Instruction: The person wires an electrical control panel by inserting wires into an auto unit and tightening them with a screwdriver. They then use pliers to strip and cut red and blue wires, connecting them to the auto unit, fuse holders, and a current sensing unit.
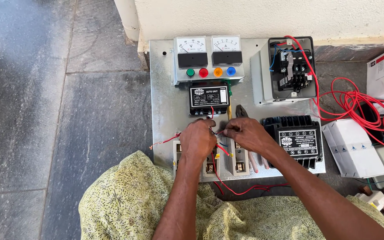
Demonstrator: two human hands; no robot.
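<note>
Grey stone floor, cream wall behind: a metal panel (165,98) lies flat w/ 2 dial meters (191,45) up top, 4 indicator lamps (203,72) in a row, 2 black relay units. Left hand (197,140) and right hand (245,133) meet at panel centre, both pinched narrow on thin red wires (221,148); wires run roughly left-right btwn the fingertips, just below the small black unit (209,98). Hands about equally near. Pliers (242,111) rest just beyond right hand. Red cable coil (365,106) lies well apart, right.

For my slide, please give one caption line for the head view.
Both hands, left and right, pinch thin red wires above a metal panel with two meters.
</note>
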